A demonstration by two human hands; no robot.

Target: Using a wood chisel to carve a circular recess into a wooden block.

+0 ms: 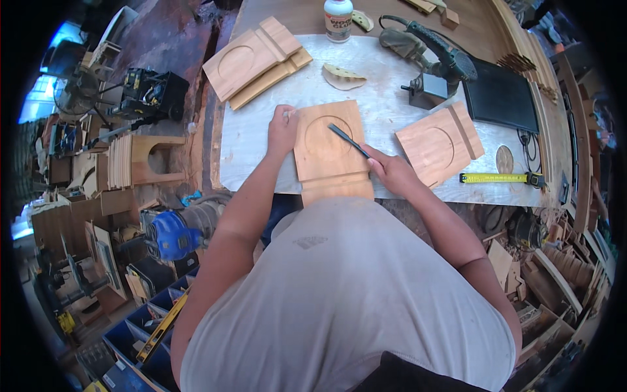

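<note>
At the far left, a fan [75,95] is seen near a black machine [153,95], with a wooden frame with a rounded opening [153,159] set below them. Nearer the person, a blue-bodied machine [171,235] is placed, and a yellow level [162,326] is laid over a blue compartmented box.

On the pale-topped desk [245,153], two boards [255,60] are stacked at the upper left, the top one marked by a circular recess and crossed by a groove. To the right of these, the left hand [284,125] is held with bent fingers against the left edge of the central board [320,149]; how firmly the edge is gripped cannot be told. This board is positioned directly before the person, its near end partly covered by the grey shirt [353,261]. Beyond it, a curved pale offcut [344,77] and a white bottle [338,23] are seen.

A slim dark tool [348,140] is grasped in the right hand [392,172], its far end pointed into the board's circular recess. Farther right, a corded power tool [450,59], a grooved board [436,145], a black panel [501,97] and an extended yellow tape measure [496,178] are set out.
</note>
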